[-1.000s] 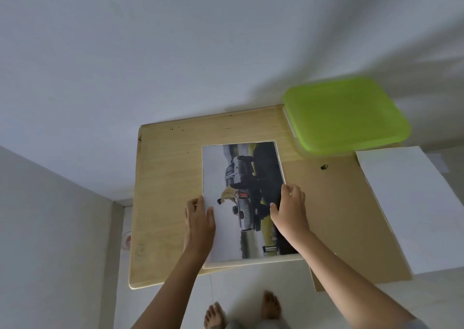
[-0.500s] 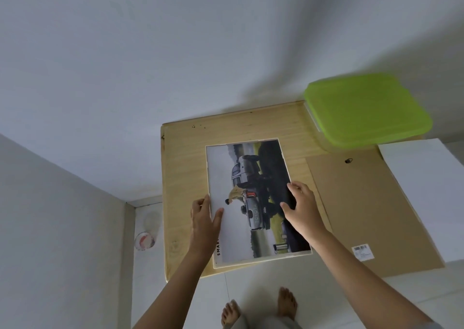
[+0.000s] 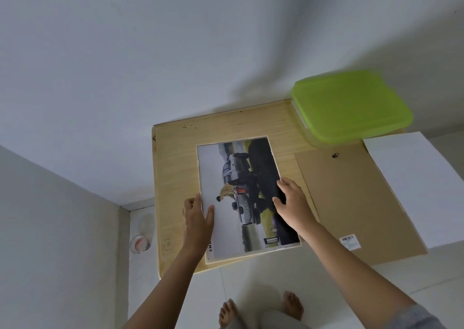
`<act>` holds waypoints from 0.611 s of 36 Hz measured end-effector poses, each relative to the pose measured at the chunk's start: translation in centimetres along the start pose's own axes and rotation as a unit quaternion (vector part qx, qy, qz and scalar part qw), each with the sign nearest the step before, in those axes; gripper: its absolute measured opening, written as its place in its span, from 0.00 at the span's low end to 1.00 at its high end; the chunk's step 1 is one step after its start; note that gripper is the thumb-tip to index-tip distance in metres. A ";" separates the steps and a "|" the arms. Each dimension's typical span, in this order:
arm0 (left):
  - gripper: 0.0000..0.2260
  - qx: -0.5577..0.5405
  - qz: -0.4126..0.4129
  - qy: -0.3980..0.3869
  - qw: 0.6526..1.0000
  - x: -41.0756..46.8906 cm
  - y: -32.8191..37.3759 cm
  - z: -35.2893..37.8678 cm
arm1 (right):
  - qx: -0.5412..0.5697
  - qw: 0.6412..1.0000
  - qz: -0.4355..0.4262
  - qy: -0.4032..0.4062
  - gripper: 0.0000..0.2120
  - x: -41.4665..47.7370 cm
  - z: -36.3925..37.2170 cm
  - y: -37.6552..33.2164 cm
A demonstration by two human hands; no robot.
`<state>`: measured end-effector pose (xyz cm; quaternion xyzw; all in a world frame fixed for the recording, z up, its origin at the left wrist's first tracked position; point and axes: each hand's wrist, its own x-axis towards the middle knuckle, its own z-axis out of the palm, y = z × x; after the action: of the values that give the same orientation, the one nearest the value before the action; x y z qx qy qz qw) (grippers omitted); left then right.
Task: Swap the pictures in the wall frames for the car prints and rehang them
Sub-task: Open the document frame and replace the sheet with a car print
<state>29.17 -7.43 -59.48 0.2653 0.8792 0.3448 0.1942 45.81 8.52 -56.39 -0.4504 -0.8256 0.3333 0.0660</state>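
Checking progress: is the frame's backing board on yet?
Off: the backing board lies on the table beside the car print.

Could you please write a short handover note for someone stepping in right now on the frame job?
Left hand: flat on the left edge of the car print, nothing gripped.
Right hand: flat on the print's right edge, nothing gripped.
The print lies in the white frame on the wooden table. The brown backing board lies beside it on the right, with a white sheet past that and a green-lidded box behind.
Done: print laid in this frame.
Left: square it up, refit the backing, rehang. No other frames are in view.
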 end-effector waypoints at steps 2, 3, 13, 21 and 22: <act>0.21 0.007 -0.025 0.008 1.000 -0.1 0.8 0.0 | 0.014 1.000 0.002 -0.003 0.22 0.1 -0.9 0.5; 0.21 0.013 -0.035 0.013 0.999 -0.2 1.3 0.0 | 0.019 1.000 0.009 0.002 0.22 0.1 -1.5 0.9; 0.18 0.014 0.063 0.032 0.997 -3.8 11.0 5.5 | -0.039 0.999 0.025 0.013 0.22 -0.5 -10.7 9.3; 0.24 0.167 0.146 -0.109 0.969 -10.8 17.7 15.4 | -0.135 0.988 0.037 -0.064 0.25 -4.0 -13.8 16.9; 0.25 0.183 0.134 -0.125 0.966 -11.5 17.9 16.4 | -0.149 0.986 0.028 -0.072 0.25 -4.3 -13.9 17.4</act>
<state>52.69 5.05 -56.23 0.4523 0.8527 0.1651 0.2027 66.16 18.47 -55.45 -0.4531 -0.8555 0.2404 -0.0711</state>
